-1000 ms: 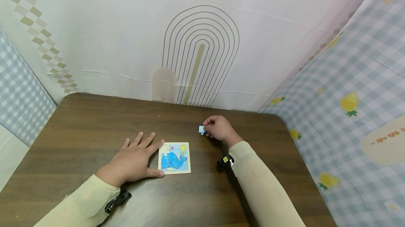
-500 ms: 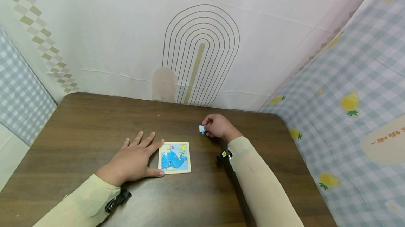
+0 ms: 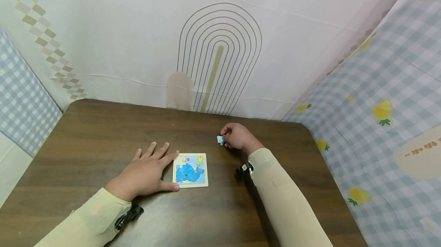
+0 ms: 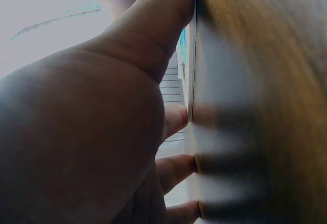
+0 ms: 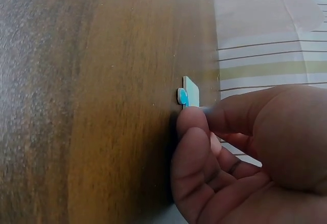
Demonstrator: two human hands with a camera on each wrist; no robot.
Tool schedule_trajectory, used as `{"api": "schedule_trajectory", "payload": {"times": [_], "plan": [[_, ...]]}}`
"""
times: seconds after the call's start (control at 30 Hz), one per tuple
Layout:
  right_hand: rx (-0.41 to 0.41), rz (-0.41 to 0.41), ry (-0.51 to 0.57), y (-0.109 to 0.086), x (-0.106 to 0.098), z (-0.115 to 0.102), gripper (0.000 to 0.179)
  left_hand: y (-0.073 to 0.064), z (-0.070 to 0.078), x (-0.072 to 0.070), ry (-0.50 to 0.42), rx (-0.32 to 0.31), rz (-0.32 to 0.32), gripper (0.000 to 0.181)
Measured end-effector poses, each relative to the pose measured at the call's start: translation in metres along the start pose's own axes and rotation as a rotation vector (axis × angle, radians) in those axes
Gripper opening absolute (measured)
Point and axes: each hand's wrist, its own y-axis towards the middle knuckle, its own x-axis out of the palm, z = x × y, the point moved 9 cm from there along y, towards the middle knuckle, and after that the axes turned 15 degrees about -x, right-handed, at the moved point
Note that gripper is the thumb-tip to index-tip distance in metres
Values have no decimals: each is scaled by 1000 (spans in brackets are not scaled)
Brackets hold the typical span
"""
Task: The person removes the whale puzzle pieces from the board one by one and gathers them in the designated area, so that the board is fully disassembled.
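A square whale jigsaw puzzle (image 3: 189,173) in a pale wooden frame lies flat on the table, with a gap in the picture at its upper left. Spread beside its left edge, my left hand (image 3: 144,174) touches the frame with thumb and index finger, while its other fingertips rest on the tabletop. To the right and farther back, my right hand (image 3: 238,137) pinches a small light-blue jigsaw piece (image 3: 219,139). In the right wrist view the piece (image 5: 192,92) shows a rounded tab, held close to the table; its far side is hidden by the fingers.
The dark brown wooden table (image 3: 220,216) has rounded back corners. A pale patterned cloth (image 3: 138,40) hangs behind it, and a checked cloth (image 3: 386,143) hangs along the right side.
Both hands and the puzzle stay almost where they were. The jigsaw piece in my right hand has turned very slightly.
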Motion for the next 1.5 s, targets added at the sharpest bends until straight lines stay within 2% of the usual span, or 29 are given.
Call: {"api": "schedule_trajectory", "payload": {"times": [0.13,0.33,0.53,0.73,0.93,1.03,1.13,1.3,1.5], "plan": [[-14,-1,0,-1,-1,-1,8,1,-1,1,0,-1,-4,113],[-79,27,-88,-4,-14,-9,8,2,0,2,-4,4,-4,113],[-198,22,-194,-11,-15,-43,8,2,-1,1,1,1,2,114],[-339,-72,-294,-23,13,-86,8,2,-1,1,5,1,4,114],[-462,-229,-323,-34,53,-110,16,3,-2,2,9,-4,-1,114],[-505,-305,-353,-37,71,-115,18,3,-2,1,9,-3,1,114],[-537,-348,-406,-38,83,-118,20,2,-1,1,7,-1,6,113],[-549,-365,-512,-37,92,-120,23,2,-1,0,9,3,12,113],[-544,-371,-573,-35,97,-120,21,2,-2,0,7,3,17,113]]}}
